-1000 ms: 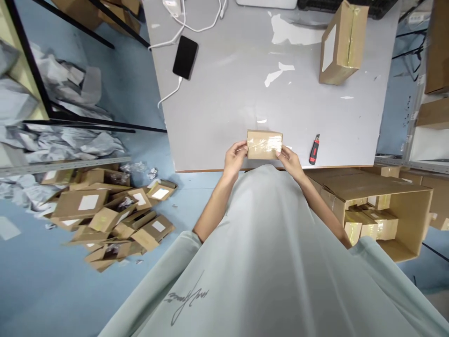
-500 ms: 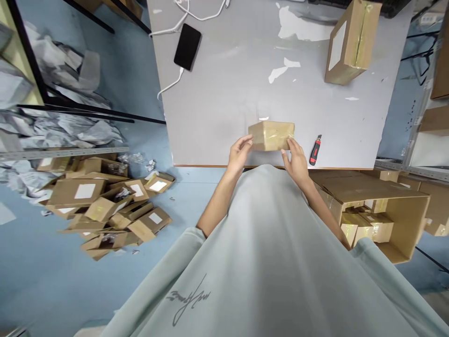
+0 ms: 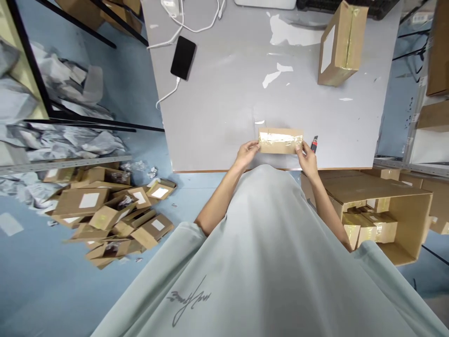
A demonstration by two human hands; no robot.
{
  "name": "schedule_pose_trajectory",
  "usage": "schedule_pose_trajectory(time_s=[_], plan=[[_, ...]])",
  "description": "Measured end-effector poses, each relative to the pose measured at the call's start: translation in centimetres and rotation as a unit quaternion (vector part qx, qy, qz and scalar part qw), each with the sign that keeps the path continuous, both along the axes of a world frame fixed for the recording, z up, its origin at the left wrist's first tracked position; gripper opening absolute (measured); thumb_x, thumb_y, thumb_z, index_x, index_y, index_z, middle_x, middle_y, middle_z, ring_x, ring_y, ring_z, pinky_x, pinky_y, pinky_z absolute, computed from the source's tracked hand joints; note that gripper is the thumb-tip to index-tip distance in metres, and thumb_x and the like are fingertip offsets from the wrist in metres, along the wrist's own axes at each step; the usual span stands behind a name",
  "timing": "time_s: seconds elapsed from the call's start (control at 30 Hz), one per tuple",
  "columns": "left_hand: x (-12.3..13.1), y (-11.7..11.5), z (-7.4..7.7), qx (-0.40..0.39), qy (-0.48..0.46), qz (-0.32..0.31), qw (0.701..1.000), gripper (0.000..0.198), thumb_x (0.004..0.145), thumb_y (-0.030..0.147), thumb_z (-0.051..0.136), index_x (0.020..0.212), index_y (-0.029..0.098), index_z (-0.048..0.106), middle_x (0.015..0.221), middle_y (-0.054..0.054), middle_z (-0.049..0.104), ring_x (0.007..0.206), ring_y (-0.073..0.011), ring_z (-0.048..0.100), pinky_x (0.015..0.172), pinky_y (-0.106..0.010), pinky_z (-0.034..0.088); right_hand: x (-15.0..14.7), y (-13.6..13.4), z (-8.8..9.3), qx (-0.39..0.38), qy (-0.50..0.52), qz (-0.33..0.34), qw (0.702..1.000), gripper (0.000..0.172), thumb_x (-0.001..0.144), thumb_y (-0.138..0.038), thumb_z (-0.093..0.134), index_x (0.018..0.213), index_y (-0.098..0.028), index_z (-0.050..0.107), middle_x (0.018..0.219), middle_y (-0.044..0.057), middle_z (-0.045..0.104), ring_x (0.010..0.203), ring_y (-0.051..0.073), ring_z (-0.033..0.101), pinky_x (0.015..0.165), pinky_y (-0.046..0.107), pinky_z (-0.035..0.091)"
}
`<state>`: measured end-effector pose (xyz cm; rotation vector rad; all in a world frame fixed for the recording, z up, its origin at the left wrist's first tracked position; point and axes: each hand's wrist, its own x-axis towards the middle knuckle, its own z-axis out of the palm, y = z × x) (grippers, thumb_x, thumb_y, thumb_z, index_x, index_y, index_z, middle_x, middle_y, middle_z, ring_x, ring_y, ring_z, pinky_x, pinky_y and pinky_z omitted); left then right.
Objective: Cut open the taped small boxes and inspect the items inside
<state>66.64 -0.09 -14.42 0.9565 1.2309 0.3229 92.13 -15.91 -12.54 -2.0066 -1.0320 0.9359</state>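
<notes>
A small cardboard box (image 3: 280, 147) with shiny clear tape along its face is at the near edge of the grey table (image 3: 224, 98). My left hand (image 3: 248, 153) grips its left end with fingers and thumb. At the right end, my right hand (image 3: 307, 158) pinches the box's edge. Just beyond my right fingers lies a red and black box cutter (image 3: 314, 144), its handle partly covered by that hand.
A larger taped carton (image 3: 342, 47) stands at the table's far right. A black phone (image 3: 183, 57) with a white cable lies far left. Opened boxes (image 3: 119, 210) are heaped on the floor at left; a big carton (image 3: 409, 224) holding smaller boxes is at right.
The small box has turned so its taped face shows squarely, and shifted slightly right with both hands. My right hand now partly covers the box cutter. The view has shifted slightly.
</notes>
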Motion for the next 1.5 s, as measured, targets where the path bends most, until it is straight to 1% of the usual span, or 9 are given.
schedule_pose_trajectory(time_s=[0.13,0.33,0.5,0.67,0.83,0.93,1.1,1.3,1.5], plan=[[-3.5,0.4,0.6,0.054,0.046,0.028,0.997,0.04,0.09,0.042,0.078,0.123,0.02,0.085,0.135,-0.013,0.085,0.125,-0.0296,0.077,0.117,-0.047,0.06,-2.9,1.8,-0.8,0.011,0.107,-0.025,0.994,0.09,0.104,-0.079,0.063,0.168,-0.015,0.059,0.166,0.019,0.07,0.153,0.035,0.069,0.128,0.052,0.059],[-8.3,1.2,0.0,0.056,0.129,0.085,0.986,0.036,0.086,0.036,0.076,0.116,0.019,0.081,0.134,-0.015,0.085,0.131,-0.0313,0.076,0.123,-0.052,0.057,-7.0,3.0,-2.8,-0.019,0.171,0.056,0.984,0.092,0.101,-0.083,0.064,0.166,-0.019,0.063,0.166,0.017,0.07,0.154,0.037,0.069,0.127,0.055,0.059],[-7.9,2.7,-0.3,0.111,0.17,0.107,0.973,0.037,0.086,0.031,0.077,0.121,0.019,0.077,0.144,-0.018,0.079,0.143,-0.0328,0.071,0.131,-0.057,0.05,-4.8,4.2,-3.1,-0.036,0.118,0.011,0.992,0.085,0.101,-0.072,0.071,0.164,-0.015,0.063,0.173,0.025,0.062,0.147,0.037,0.073,0.121,0.058,0.062],[-2.8,5.1,1.1,0.161,0.127,0.032,0.978,0.035,0.096,0.031,0.072,0.129,0.019,0.077,0.147,-0.018,0.078,0.144,-0.0322,0.072,0.133,-0.055,0.05,1.7,7.1,-2.0,0.005,0.081,-0.083,0.993,0.081,0.101,-0.068,0.074,0.162,-0.015,0.064,0.17,0.027,0.063,0.135,0.035,0.08,0.116,0.058,0.066],[4.9,7.0,3.0,0.18,0.088,-0.065,0.978,0.033,0.098,0.03,0.073,0.128,0.021,0.08,0.151,-0.017,0.078,0.147,-0.0339,0.072,0.133,-0.055,0.05,7.9,10.1,-0.7,0.078,0.047,-0.165,0.982,0.102,0.095,-0.083,0.07,0.168,-0.012,0.057,0.174,0.031,0.055,0.127,0.036,0.082,0.109,0.054,0.069],[10.2,8.4,3.8,0.194,0.061,-0.098,0.974,0.032,0.097,0.029,0.075,0.127,0.021,0.082,0.151,-0.018,0.078,0.148,-0.0342,0.072,0.131,-0.054,0.051,11.0,12.5,-0.5,0.081,0.007,-0.2,0.976,0.106,0.093,-0.079,0.07,0.171,-0.009,0.051,0.174,0.034,0.052,0.128,0.037,0.081,0.107,0.052,0.069],[19.3,11.5,4.6,0.23,0.036,-0.119,0.965,0.031,0.094,0.024,0.079,0.125,0.021,0.083,0.148,-0.018,0.08,0.145,-0.0346,0.074,0.129,-0.055,0.053,15.7,17.6,0.1,0.006,-0.073,-0.218,0.973,0.095,0.098,-0.063,0.075,0.175,-0.014,0.047,0.181,0.03,0.044,0.148,0.04,0.069,0.122,0.052,0.059],[26.7,14.1,5.4,0.246,0.022,-0.123,0.961,0.03,0.094,0.026,0.083,0.123,0.02,0.084,0.146,-0.019,0.081,0.143,-0.0362,0.075,0.129,-0.057,0.054,19.5,23.8,0.8,-0.108,-0.133,-0.223,0.96,0.107,0.098,-0.053,0.083,0.18,-0.003,0.034,0.187,0.038,0.028,0.178,0.048,0.026,0.139,0.055,0.035],[31.1,14.5,5.5,0.246,0.016,-0.121,0.961,0.027,0.093,0.021,0.083,0.12,0.02,0.085,0.142,-0.018,0.083,0.139,-0.036,0.078,0.129,-0.057,0.055,20.6,27.3,0.2,-0.166,-0.132,-0.215,0.953,0.111,0.095,-0.045,0.086,0.182,-0.006,0.03,0.186,0.037,0.027,0.175,0.046,0.032,0.134,0.05,0.041]])
